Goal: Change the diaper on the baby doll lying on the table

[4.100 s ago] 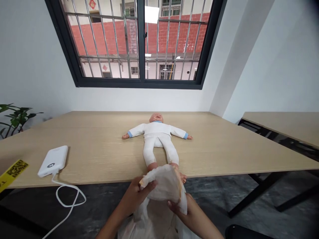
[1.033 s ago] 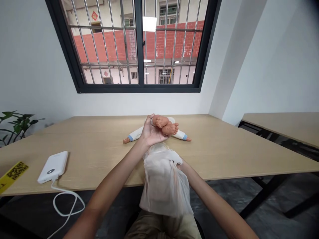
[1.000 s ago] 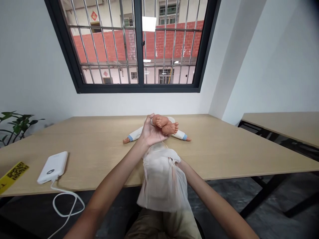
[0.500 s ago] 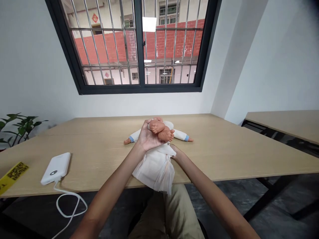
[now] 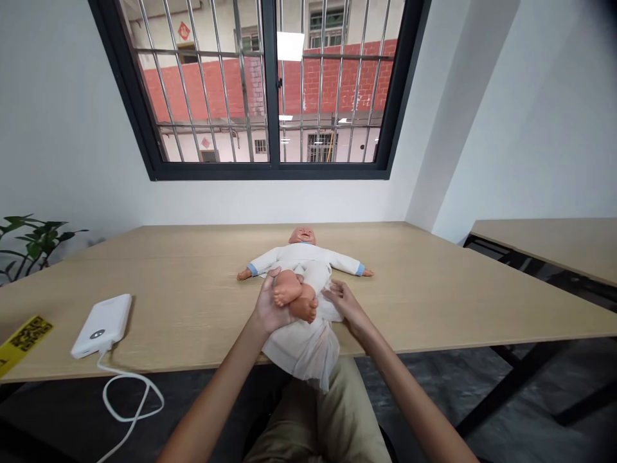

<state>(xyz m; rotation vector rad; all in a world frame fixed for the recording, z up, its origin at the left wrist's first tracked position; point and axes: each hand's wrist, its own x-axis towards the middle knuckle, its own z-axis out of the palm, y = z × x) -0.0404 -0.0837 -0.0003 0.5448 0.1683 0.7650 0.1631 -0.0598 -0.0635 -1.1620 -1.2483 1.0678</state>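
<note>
Dressing work on a baby doll, seen from the worker's head. The doll lay on its back in the middle of the wooden table, its head toward the far edge, its arms spread left and right, and its bare feet drawn together toward the near side. The step in hand appeared to be the arranging of a thin white cloth, perhaps a diaper, under the doll's lower body; the cloth spread beneath and nearer than the feet, and its near end hung over the table edge.

The left hand was cupped around the doll's lower legs, palm upward and thumb on the far side, holding the feet clear of the cloth. The right hand stood at the right of the doll's hip, its fingers loosely curled and narrowly spaced, the tips at the cloth; whether they pinched it could not be told. The next move seemed to call for steady support of the legs on the left while the right fingers drew the cloth flat and centred beneath the hips.
</note>
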